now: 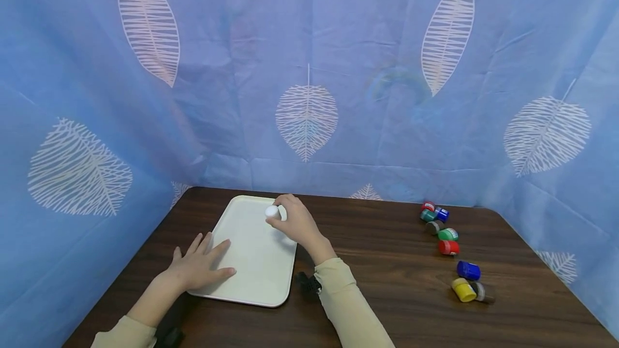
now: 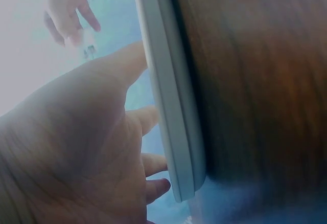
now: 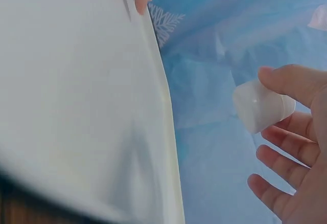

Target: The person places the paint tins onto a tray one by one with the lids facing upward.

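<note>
My right hand (image 1: pixel 297 222) pinches a small white jar (image 1: pixel 272 212) between thumb and fingers, above the far right part of a white tray (image 1: pixel 251 256). In the right wrist view the jar (image 3: pixel 258 106) looks tilted and apart from the tray surface (image 3: pixel 76 81). My left hand (image 1: pixel 195 267) lies spread over the tray's left edge, fingers straight. From the left wrist, the left hand (image 2: pixel 87 132) shows its fingers reaching to the tray rim (image 2: pixel 171 96); whether they press on it is hard to tell.
Several small paint jars lie on the dark wooden table (image 1: pixel 377 262) at the right, among them a red jar (image 1: pixel 448 247), a blue jar (image 1: pixel 468 270) and a yellow jar (image 1: pixel 463 290). A blue curtain (image 1: pixel 309 42) with white leaves hangs behind the table.
</note>
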`<control>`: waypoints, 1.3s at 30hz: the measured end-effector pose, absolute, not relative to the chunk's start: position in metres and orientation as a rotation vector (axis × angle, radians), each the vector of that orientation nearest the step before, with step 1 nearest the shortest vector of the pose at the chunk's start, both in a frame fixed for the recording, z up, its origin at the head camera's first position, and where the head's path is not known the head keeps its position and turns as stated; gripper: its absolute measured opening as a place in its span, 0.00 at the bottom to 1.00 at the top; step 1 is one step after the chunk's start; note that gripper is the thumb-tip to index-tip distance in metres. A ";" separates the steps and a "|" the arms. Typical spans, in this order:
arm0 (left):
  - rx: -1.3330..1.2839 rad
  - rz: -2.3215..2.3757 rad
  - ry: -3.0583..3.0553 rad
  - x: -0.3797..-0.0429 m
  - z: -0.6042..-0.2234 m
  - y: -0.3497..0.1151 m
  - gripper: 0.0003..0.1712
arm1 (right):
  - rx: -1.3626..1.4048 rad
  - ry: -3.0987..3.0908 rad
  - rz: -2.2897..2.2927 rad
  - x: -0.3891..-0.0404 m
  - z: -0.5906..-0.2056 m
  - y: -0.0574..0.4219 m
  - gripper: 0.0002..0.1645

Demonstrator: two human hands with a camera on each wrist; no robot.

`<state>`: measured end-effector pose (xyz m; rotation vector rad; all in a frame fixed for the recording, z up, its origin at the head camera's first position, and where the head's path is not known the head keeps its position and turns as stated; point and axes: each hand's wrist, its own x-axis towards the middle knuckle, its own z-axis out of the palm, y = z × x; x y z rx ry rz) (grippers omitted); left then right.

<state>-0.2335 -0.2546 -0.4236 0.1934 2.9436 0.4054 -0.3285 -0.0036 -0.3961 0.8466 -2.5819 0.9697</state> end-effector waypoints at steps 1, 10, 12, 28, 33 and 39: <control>0.191 0.405 2.943 -0.234 -0.424 -0.255 0.50 | 0.841 -2.585 0.984 -0.331 -0.397 -0.008 0.19; 0.176 0.426 2.937 -0.236 -0.422 -0.250 0.50 | 0.785 -2.594 1.091 -0.354 -0.397 -0.045 0.21; 0.170 0.428 2.935 -0.237 -0.422 -0.248 0.50 | 0.767 -2.613 1.081 -0.362 -0.397 -0.053 0.21; 0.153 0.431 2.918 -0.237 -0.427 -0.251 0.49 | 0.470 -2.679 1.232 -0.407 -0.445 -0.083 0.20; 0.136 0.419 2.928 -0.236 -0.427 -0.251 0.49 | 0.451 -2.766 1.115 -0.411 -0.450 -0.095 0.21; 0.134 0.377 2.947 -0.239 -0.426 -0.254 0.48 | 0.436 -2.815 1.015 -0.414 -0.448 -0.111 0.21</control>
